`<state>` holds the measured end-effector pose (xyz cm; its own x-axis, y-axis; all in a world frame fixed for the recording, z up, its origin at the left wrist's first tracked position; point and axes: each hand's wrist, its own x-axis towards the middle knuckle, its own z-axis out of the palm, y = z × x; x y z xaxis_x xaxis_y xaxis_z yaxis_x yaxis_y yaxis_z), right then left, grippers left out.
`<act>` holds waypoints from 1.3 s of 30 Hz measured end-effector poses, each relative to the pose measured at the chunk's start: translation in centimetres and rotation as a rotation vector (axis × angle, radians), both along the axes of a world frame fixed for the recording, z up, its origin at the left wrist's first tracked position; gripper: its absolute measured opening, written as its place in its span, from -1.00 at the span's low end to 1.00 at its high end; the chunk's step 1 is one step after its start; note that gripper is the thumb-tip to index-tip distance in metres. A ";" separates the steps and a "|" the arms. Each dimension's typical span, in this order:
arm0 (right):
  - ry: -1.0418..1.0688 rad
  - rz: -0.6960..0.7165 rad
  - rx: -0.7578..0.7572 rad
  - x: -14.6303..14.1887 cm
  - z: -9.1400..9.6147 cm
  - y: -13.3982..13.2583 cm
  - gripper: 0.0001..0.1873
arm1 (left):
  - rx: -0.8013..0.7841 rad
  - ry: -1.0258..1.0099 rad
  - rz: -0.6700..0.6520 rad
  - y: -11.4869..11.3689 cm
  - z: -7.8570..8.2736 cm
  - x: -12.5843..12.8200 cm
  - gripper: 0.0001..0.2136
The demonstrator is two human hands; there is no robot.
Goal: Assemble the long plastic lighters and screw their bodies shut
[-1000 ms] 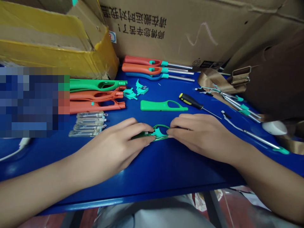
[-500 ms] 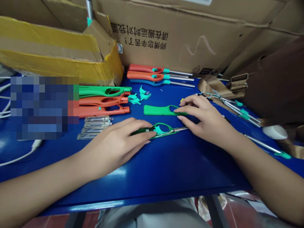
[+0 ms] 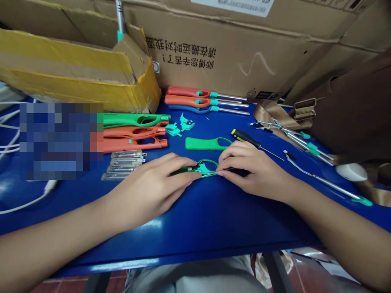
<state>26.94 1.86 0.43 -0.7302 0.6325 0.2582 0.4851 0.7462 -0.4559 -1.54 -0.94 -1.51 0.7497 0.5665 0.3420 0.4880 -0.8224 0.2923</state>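
Observation:
Lying on the table is an open green lighter half (image 3: 210, 175) with a teal trigger (image 3: 204, 168) and thin wires in it. My left hand (image 3: 157, 179) grips its handle end, with fingers closed over the rear part. My right hand (image 3: 249, 171) is closed in a pinch at the front of the same lighter half, beside the trigger opening; its fingertips hide the metal tube's base. Just behind, a second green shell half (image 3: 203, 143) lies loose, its right end partly covered by my right hand. A screwdriver (image 3: 246, 138) with a black and yellow handle rests beyond my right knuckles.
Finished-looking long lighters (image 3: 189, 100) lie by the cardboard box (image 3: 244, 53). Green and orange shells (image 3: 131, 132), clear fuel tanks (image 3: 125, 162) and loose teal triggers (image 3: 186, 123) sit to the left. Metal tubes with wires (image 3: 302, 140) and a brown strap (image 3: 265, 112) are at right.
My right hand has come away from the loose green shell half and the screwdriver, moving left and nearer to pinch the open lighter half. The screwdriver is now uncovered. My left hand stays put.

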 end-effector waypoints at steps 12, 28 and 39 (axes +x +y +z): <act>0.116 -0.146 -0.121 -0.8 -0.1 -0.6 -0.89 | -0.066 -0.044 -0.003 -0.1 -0.2 0.1 -0.66; -0.063 0.013 0.150 0.0 0.6 -0.5 -0.89 | -0.038 -0.013 -0.016 -0.1 -0.3 0.2 -0.63; -0.035 -0.007 0.078 -0.5 -0.3 -0.5 -0.91 | -0.009 0.076 -0.019 -0.5 0.0 0.1 -0.58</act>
<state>26.47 1.38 0.10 -0.7353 0.6168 0.2810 0.5053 0.7751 -0.3792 -1.45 -1.43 -1.47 0.7838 0.5550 0.2786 0.4936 -0.8290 0.2628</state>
